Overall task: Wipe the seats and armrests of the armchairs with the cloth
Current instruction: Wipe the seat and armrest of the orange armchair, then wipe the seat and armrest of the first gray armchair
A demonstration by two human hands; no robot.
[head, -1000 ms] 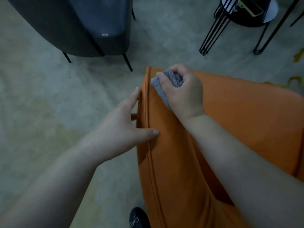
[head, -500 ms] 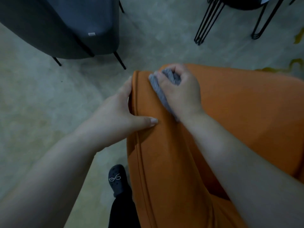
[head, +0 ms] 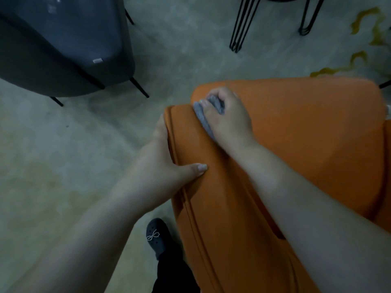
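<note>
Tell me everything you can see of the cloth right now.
The cloth is grey with a knitted or terry-like texture, bunched up and mostly hidden under the right hand, whose curled fingers grip it. It is pressed against the front end of the orange armchair's armrest. Only its crumpled edges show.

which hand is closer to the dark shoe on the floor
Left. The left hand grips the orange armchair edge just above the dark shoe; the right hand is farther up, holding the cloth.
</note>
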